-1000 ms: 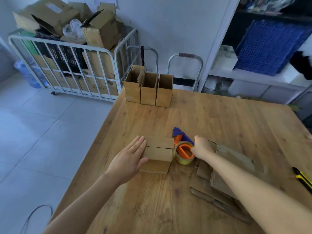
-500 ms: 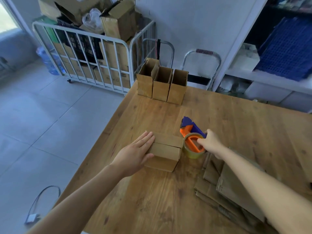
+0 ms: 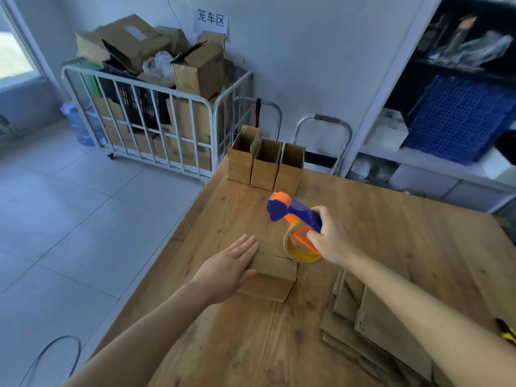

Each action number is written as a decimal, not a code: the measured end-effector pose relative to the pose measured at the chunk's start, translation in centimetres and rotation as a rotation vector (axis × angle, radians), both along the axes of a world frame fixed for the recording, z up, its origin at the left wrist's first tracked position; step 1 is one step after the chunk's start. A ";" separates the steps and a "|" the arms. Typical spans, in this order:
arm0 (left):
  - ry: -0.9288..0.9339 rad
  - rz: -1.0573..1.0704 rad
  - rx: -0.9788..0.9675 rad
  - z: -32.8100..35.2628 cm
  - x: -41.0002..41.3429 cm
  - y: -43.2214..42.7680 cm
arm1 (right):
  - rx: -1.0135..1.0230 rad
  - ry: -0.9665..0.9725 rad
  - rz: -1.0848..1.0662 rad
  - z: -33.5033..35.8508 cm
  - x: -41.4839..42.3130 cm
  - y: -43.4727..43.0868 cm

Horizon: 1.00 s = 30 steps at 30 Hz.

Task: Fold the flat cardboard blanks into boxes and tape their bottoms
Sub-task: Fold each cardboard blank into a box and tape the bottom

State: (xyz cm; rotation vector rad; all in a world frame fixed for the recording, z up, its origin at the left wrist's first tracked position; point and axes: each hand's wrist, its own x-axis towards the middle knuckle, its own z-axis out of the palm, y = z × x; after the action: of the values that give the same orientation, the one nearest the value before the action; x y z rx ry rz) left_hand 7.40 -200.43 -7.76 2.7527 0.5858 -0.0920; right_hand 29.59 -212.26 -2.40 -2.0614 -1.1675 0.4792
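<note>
A small cardboard box [image 3: 272, 273] lies upside down on the wooden table [image 3: 391, 236], its bottom flaps folded shut. My left hand [image 3: 227, 268] lies flat on its left side, fingers straight. My right hand [image 3: 331, 237] grips the blue handle of an orange tape dispenser [image 3: 293, 219], lifted above the box's far end, with the yellow tape roll hanging below. Flat cardboard blanks [image 3: 371, 328] are stacked on the table to the right, partly under my right forearm.
Three finished open boxes [image 3: 265, 167] stand in a row at the table's far left corner. A yellow-black knife [image 3: 506, 333] lies at the right edge. A white cage cart [image 3: 156, 127] full of cartons stands on the floor beyond, shelving to the right.
My right hand has lifted the tape dispenser off the table and holds it above the box. My left hand stays on the box. The camera has tilted upward.
</note>
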 end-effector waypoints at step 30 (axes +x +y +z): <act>-0.409 0.690 -1.626 6.7 5.3 1.9 | 0.035 -0.319 0.120 -1.4 -0.8 -1.8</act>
State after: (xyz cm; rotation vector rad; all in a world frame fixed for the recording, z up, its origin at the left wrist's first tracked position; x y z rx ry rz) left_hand 12.68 -198.56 -1.05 0.9011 0.7732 0.1174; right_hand 28.79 -214.05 -3.78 -2.0970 -1.4808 0.1863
